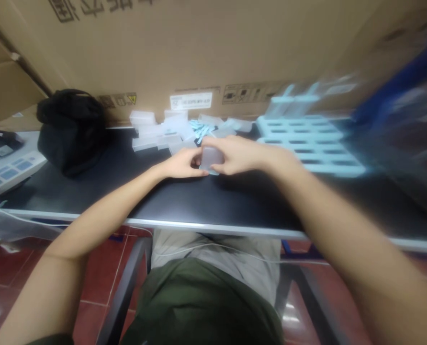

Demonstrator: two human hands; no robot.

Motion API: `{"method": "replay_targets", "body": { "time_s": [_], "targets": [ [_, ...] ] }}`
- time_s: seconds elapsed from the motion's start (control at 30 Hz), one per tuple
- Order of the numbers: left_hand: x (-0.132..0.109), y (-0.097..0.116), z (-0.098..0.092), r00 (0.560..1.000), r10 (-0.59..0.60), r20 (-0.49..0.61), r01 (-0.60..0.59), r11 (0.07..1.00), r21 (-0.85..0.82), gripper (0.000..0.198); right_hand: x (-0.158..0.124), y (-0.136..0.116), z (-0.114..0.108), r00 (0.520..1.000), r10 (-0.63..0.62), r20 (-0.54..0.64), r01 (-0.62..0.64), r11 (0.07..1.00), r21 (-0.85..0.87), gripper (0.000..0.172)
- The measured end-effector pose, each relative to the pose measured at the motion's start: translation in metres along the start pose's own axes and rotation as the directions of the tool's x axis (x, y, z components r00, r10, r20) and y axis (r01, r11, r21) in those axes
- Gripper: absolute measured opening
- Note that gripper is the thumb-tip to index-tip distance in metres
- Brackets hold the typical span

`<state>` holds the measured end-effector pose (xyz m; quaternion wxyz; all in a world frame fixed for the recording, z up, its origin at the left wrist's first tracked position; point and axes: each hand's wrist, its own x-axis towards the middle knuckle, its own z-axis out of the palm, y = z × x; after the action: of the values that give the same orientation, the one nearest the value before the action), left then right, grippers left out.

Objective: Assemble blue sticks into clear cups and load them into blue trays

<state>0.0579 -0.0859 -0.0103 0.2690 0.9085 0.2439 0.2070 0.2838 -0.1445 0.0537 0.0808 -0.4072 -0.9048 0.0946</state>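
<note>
The right hand (237, 153) is curled over a box (212, 157), fingers across its top and thumb on its near face; the left hand (185, 163), half curled, pinches its lower left corner between thumb and fingertips. The box sits midway between the front and back edges of the bench (185, 201), a light-blue rim at its base. The step in hand looks like two-handed fitting or adjusting at that rim; the next move probably calls for a steady right hand and light thumb pressure. Toward the back edge lie clear boxes (147, 139) and blue strips (201, 129), with a blue rack (307, 137) to the right. Behind, a carton (206, 48) bears large upside-down characters, a yellow warning triangle (132, 98) and a white label (191, 101), its print too blurred to read.
</note>
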Motion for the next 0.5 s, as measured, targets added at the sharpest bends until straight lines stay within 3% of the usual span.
{"method": "replay_targets", "body": {
  "time_s": [0.1, 0.2, 0.33, 0.4, 0.5],
  "targets": [
    [-0.003, 0.002, -0.006, 0.996, -0.007, -0.093, 0.003, 0.999, -0.040, 0.046, 0.000, 0.014, 0.003, 0.995, -0.058, -0.077, 0.067, 0.992, 0.111, 0.048],
    [-0.004, 0.002, -0.017, 0.957, 0.022, -0.291, -0.053, 0.994, -0.098, 0.052, -0.003, 0.036, 0.002, 0.986, -0.053, -0.156, 0.079, 0.983, 0.164, 0.064],
    [0.000, -0.002, -0.028, 0.782, 0.071, -0.619, -0.104, 0.994, -0.016, 0.060, -0.003, 0.059, 0.005, 0.981, 0.031, -0.190, -0.023, 0.999, 0.043, 0.060],
    [0.002, -0.004, -0.029, 0.732, 0.103, -0.674, -0.105, 0.994, 0.037, 0.059, 0.001, 0.064, 0.011, 0.977, 0.044, -0.208, -0.055, 0.997, -0.049, 0.053],
    [0.001, -0.002, -0.025, 0.750, 0.114, -0.652, -0.102, 0.993, 0.056, 0.053, 0.010, 0.068, 0.023, 0.962, 0.057, -0.268, -0.112, 0.975, -0.193, 0.053]
  ]
}}
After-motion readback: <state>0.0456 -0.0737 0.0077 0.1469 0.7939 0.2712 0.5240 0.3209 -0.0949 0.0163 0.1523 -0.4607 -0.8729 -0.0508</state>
